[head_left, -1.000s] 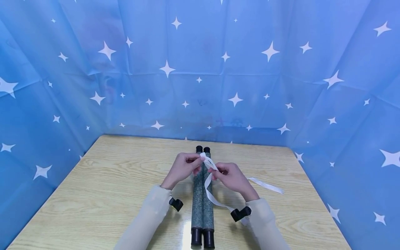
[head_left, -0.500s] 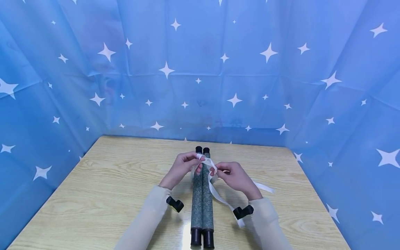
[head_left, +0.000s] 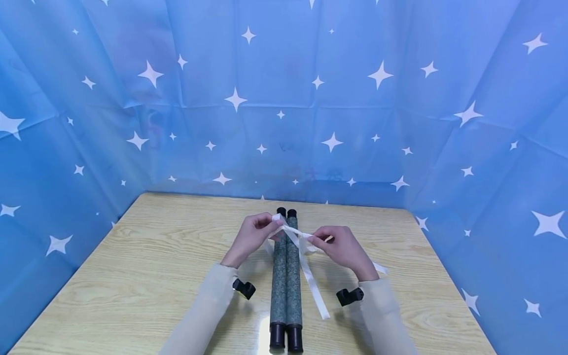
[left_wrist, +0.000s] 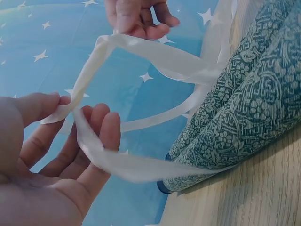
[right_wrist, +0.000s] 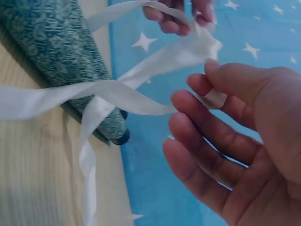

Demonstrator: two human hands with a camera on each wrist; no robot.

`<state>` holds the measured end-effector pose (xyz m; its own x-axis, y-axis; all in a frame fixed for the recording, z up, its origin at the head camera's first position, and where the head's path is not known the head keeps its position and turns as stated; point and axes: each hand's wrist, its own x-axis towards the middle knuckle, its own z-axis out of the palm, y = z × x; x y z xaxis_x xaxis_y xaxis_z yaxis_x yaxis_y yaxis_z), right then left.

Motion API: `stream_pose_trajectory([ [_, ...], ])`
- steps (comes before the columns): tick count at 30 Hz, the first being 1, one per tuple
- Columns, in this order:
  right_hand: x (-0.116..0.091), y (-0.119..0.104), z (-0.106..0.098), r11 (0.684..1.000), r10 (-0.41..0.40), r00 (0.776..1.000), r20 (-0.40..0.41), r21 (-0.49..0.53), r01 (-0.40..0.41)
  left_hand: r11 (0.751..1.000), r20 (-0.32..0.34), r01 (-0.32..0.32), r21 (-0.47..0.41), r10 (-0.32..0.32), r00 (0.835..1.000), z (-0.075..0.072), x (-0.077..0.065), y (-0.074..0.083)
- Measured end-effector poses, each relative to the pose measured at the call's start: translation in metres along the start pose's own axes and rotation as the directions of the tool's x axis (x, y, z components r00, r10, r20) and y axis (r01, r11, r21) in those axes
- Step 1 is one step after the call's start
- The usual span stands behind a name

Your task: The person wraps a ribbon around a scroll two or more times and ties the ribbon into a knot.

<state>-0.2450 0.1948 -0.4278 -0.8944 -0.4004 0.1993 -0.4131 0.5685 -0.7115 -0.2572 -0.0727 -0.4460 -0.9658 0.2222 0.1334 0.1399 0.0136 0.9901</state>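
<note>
Head camera, seen from my remote station: a person's left hand [head_left: 251, 237] and right hand [head_left: 342, 247] draw a flat, shiny white fabric ribbon [head_left: 315, 289] between them above two slim, green-patterned, cloth-covered rolls [head_left: 279, 286] with dark end caps, lying side by side on a pale wood-grain tabletop [head_left: 168, 276]. The hands are wider apart than half a second ago; the span between them, slack and looped then, now runs nearly straight. The loose tail that curved toward the right wrist now slants down beside the right-hand roll. To my eye, the slack is coming out of the crossing, though the wrist views show broad loops standing off the rolls, so I judge nothing tight yet. Each hand pinches ribbon between thumb and fingers. I see no container; the nearest thing to one is the ribbon's loop, which seems to pass beneath the rolls, though their underside is hidden and I cannot be sure.
</note>
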Motion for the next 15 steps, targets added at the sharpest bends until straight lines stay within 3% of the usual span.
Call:
stream_pose_trajectory([
  [6, -0.005, 0.003, -0.008, 0.999, -0.038, 0.996, -0.076, 0.006, 0.038, 0.999, -0.082, -0.005, 0.044, 0.009, 0.997, -0.005, -0.006, 0.001],
  [15, -0.014, 0.006, -0.024, 0.989, 0.079, 0.997, -0.022, 0.125, -0.076, 0.996, -0.097, -0.009, -0.088, 0.000, 0.995, -0.015, -0.011, 0.004],
])
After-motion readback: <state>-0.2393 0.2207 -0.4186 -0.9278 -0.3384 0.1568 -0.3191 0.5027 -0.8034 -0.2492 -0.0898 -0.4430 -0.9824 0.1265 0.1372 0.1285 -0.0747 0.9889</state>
